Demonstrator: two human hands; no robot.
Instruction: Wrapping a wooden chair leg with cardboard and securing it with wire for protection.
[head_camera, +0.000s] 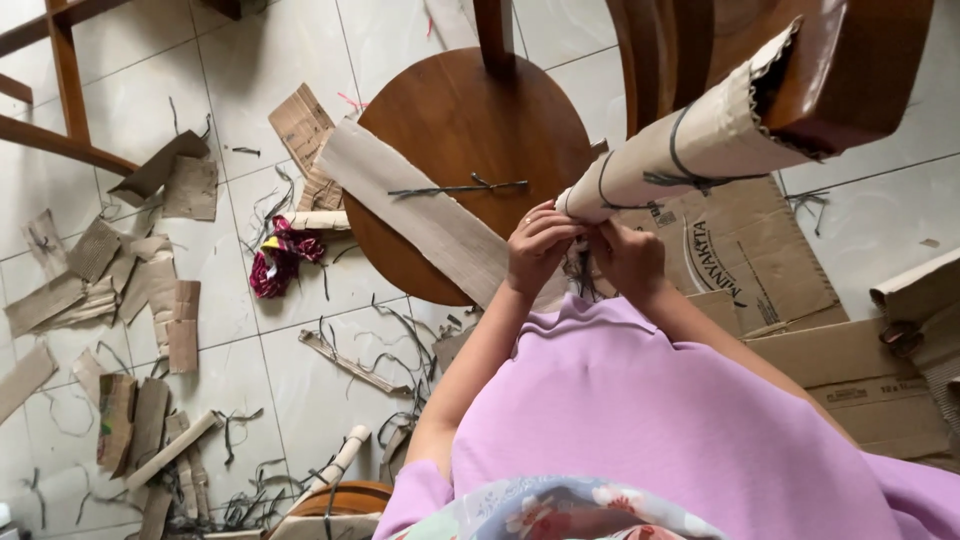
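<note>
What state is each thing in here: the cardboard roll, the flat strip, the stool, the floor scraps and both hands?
Cardboard roll: rolled up, bound with dark ties, tilted.
Left hand: closed in a grip on the roll's near end.
Right hand: fingers pinched at the same end.
Cardboard strip: flat, lying across the stool.
Round wooden stool: upright.
Dark tie: loose on the stool.
Cardboard scraps: scattered on the floor.

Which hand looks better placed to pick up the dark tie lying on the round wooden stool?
Likely the left hand: it is nearer the dark tie on the round wooden stool.
</note>
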